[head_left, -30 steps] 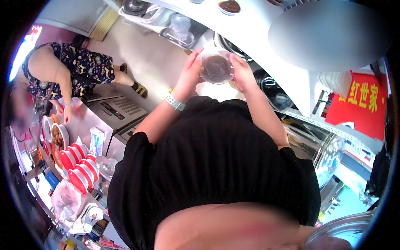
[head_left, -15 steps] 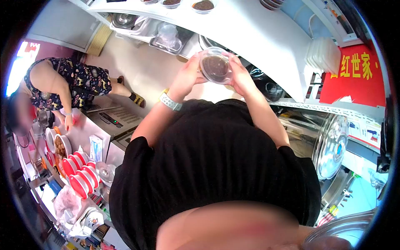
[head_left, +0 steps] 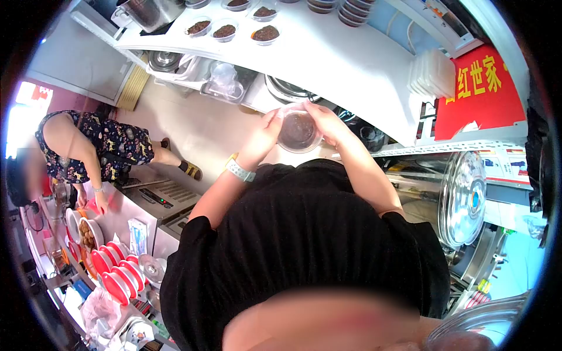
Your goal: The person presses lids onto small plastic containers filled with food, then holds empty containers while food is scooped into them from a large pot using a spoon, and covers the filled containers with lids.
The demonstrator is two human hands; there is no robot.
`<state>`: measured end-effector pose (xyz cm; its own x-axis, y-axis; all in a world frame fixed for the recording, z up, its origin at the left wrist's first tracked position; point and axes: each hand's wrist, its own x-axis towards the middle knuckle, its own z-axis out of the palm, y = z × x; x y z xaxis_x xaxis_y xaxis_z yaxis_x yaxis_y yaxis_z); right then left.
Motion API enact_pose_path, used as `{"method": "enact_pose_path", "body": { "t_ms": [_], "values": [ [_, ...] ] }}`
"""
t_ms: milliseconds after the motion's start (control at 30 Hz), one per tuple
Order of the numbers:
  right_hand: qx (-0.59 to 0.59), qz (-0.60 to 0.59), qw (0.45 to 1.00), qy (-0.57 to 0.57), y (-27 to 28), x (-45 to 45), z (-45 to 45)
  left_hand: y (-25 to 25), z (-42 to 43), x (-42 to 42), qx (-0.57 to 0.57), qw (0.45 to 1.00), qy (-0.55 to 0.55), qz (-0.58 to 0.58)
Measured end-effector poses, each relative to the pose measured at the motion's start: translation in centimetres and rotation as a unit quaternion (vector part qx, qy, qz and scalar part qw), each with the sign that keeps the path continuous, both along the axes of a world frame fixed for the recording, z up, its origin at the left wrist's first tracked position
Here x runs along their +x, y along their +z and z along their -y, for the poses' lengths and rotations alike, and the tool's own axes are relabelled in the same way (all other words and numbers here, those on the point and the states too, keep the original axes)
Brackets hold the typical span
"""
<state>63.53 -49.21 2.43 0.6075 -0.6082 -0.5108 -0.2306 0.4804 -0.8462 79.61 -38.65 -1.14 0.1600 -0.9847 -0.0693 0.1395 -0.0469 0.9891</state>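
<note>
Between my two hands is a round clear plastic tub (head_left: 297, 131) with dark brown contents. My left hand (head_left: 266, 136) grips its left side, the fingers pointing up along the rim. On the other side, my right hand (head_left: 325, 124) holds the right edge, its fingers reaching to the tub's far rim. The tub is in front of my black shirt, lower than the white counter (head_left: 328, 64). Several small clear tubs of dark brown food, one of them nearest the edge (head_left: 265, 34), stand on that counter.
Stacked tubs (head_left: 355, 11) and white containers (head_left: 432, 75) stand on the counter. A large steel pot (head_left: 418, 187) is at my right. At the left, another person (head_left: 99, 146) bends over a steel worktop (head_left: 120, 210) with red-rimmed bowls (head_left: 122, 275). Trays (head_left: 225, 85) sit beneath the counter.
My hands and the tub sit slightly lower in view. More of the counter, with its tubs of brown food, has come into view as the camera shifted. Both hands still hold the tub.
</note>
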Motion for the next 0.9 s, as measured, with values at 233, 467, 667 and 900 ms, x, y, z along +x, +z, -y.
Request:
{"method": "enact_pose_path", "body": {
  "t_ms": [233, 467, 667, 900],
  "values": [
    [-0.087, 0.097, 0.985, -0.110, -4.9, -0.3, -0.9, -2.1, -0.3, -2.3, 0.003, 0.988, 0.126, -0.088],
    [-0.104, -0.039, 0.993, 0.042, 0.5, -0.9, -1.3, -0.9, 0.2, -1.1, 0.108, 0.994, -0.013, 0.023],
    [-0.064, -0.016, 0.997, -0.050, -3.9, -1.4, -1.3, -2.6, -0.3, -3.0, 0.028, 0.994, 0.107, -0.008],
    [-0.044, -0.078, 0.989, 0.121, -1.3, -1.7, -0.5, -0.2, 0.1, -2.1, 0.136, 0.983, -0.046, 0.112]
  ]
}}
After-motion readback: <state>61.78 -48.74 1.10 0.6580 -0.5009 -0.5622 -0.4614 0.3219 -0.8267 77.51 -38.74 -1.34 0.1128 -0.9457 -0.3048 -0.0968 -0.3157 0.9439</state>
